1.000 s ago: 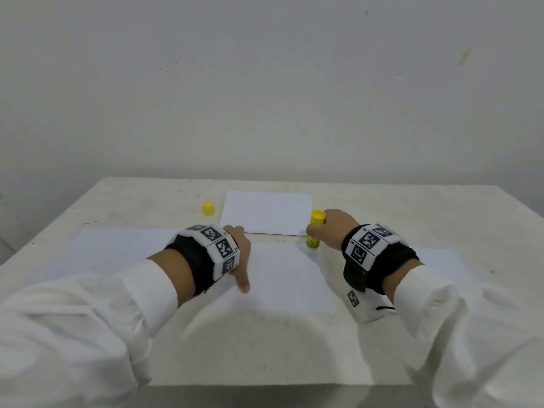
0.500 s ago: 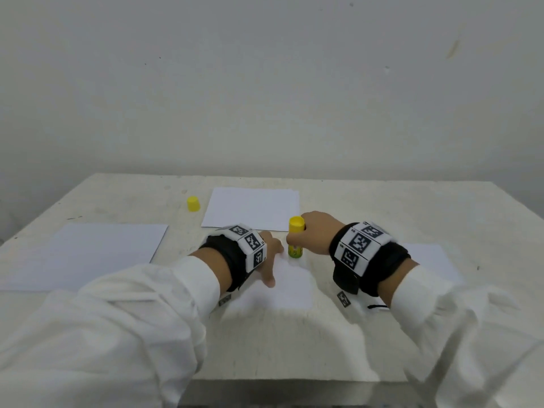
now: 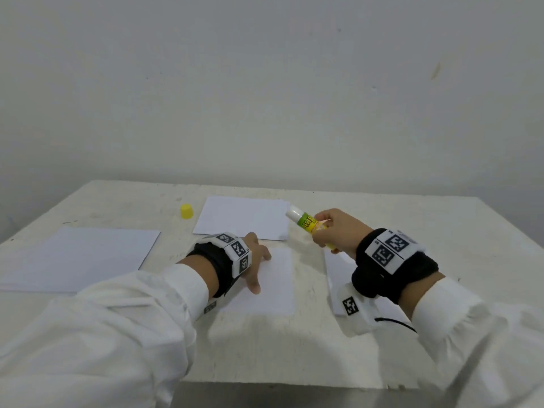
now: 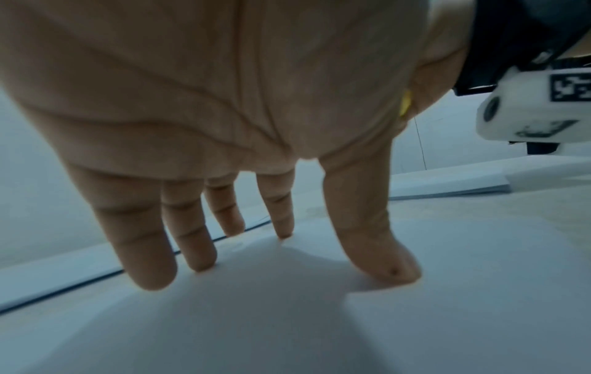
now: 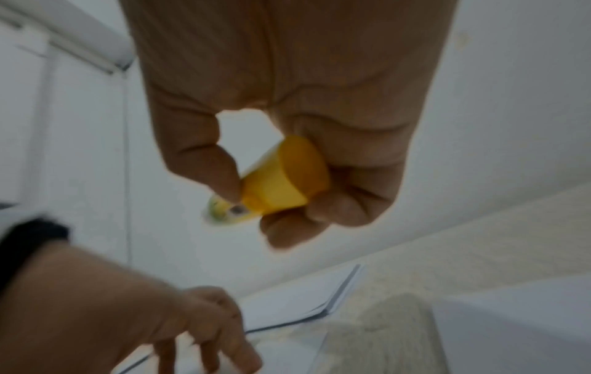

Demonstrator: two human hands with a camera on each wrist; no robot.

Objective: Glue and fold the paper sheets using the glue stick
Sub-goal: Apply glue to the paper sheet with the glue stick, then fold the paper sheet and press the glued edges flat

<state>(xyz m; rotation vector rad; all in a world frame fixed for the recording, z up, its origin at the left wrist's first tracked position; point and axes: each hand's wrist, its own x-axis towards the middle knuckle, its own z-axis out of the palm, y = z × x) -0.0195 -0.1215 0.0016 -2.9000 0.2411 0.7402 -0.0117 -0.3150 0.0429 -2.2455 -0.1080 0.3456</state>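
Note:
A small white paper sheet lies on the table in front of me. My left hand rests on it with straight, spread fingers, the tips pressing the paper. My right hand grips the uncapped glue stick in the air to the right of the sheet, tilted, with its white tip pointing up and to the left. In the right wrist view, thumb and fingers curl round the stick's yellow base. The stick's yellow cap stands alone at the back left.
A stack of white sheets lies at the back centre, a larger sheet at the left, and another sheet under my right wrist. The white table ends at a bare wall behind.
My right hand has lifted the glue stick off the sheet, where it stood tip down, and tilted it so the tip points up-left. My left hand stays pressed on the sheet.

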